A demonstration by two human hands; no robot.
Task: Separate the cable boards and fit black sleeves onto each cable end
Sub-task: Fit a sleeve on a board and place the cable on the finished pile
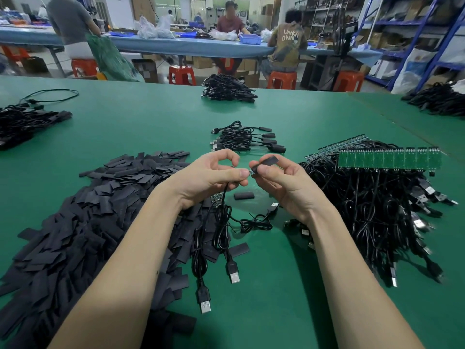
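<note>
Tabletop first: green mat, takes up most of the view, and everything below is placed relative to the big heap of black sleeves sprawled over its near-left part.

Right of that heap, well apart, sits the pile of unseparated cables, with a strip of green boards still joined in a row lying on top of it. Beyond the heap, toward the middle of the mat, is a small neat bunch of finished cables with sleeves already on. Further back from that, another black cable bundle at the far edge, and one more bundle off to the far left behind the heap.

Just at the heap's right edge, a few loose cables trail down with their USB plugs lying on the mat. One stray sleeve lies alone just right of the heap.

Above the heap's right edge, both hands are raised and almost touching. Left hand pinches a cable near its small board end between thumb and fingers. Right hand pinches a single black sleeve, its open end right at that board end, so the board tip is just at the mouth of the sleeve.
</note>
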